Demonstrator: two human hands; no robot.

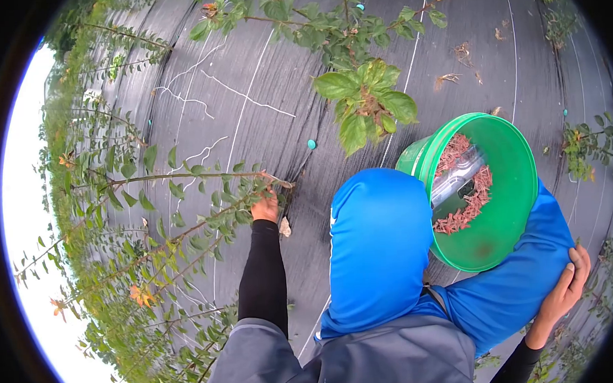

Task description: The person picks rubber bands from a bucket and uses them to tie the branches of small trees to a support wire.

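Reaches out with the left hand (266, 205), arm almost straight in a snug black sleeve (263, 275), touching the woody base of a thin, leafy green-brown branch (210, 175). Cannot tell the tightness of that grip, with leaves over part of the fingers. Rests the right hand (569, 283), released and empty, fingers curved over smooth, bright-blue trousers (492, 300). Holds bent legs around a round, green plastic bucket (511, 182), tilted, with short reddish strips (466, 215) and a clear plastic container (458, 176) inside. Sits above black woven ground sheet (301, 68), ruled with pale lines.
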